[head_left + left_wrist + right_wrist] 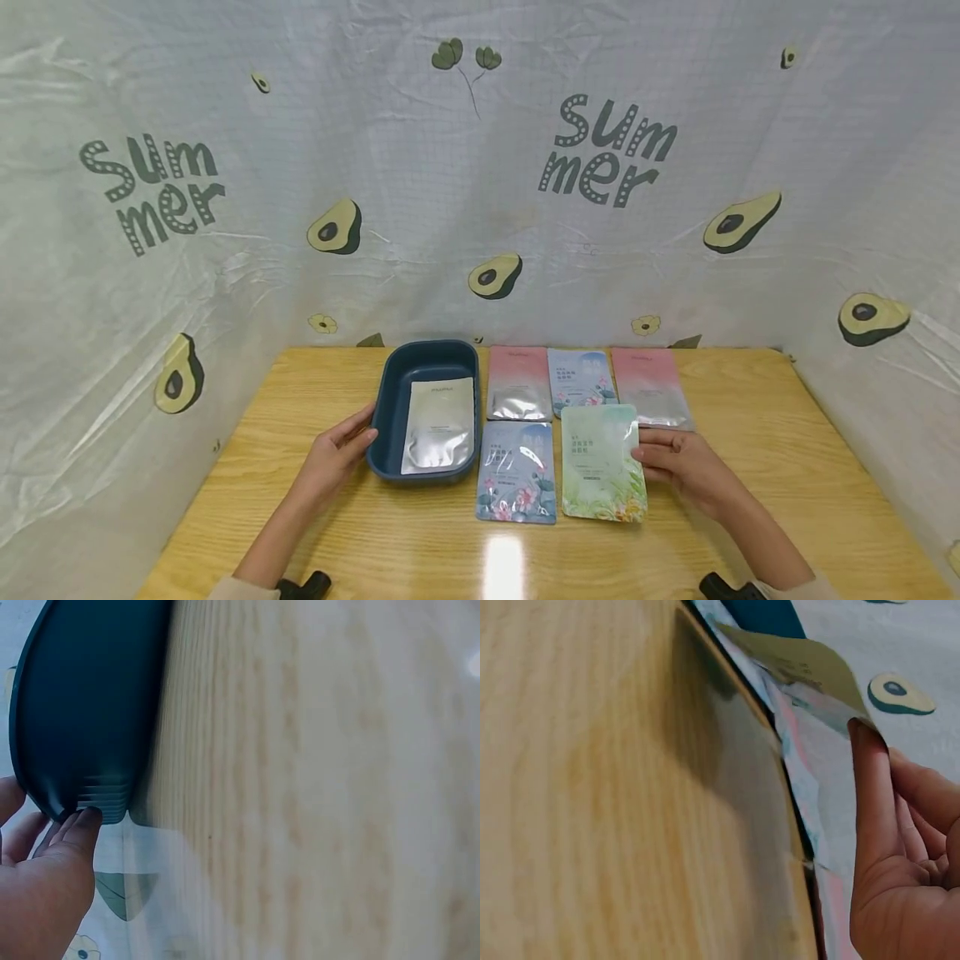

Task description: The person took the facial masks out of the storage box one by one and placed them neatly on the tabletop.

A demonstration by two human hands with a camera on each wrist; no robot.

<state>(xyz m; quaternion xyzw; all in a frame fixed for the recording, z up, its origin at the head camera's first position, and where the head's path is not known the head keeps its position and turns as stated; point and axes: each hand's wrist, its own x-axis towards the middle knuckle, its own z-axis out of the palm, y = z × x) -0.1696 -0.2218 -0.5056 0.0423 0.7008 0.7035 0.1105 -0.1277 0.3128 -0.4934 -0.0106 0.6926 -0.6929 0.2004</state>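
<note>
Pickup seems in hand: right hand (681,463) pinches green packet (602,463), left hand (336,454) grips tub (422,478); next move likely calls for lifting packet across to tub.

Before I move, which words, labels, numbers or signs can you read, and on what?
"sum mer": patterned cloth, left side, over two lines.
"sum mer": same cloth, right of centre, over two lines.
Too small or blurred to read: the print on the cream packet, pink packets, blue packets and green packet.
</note>
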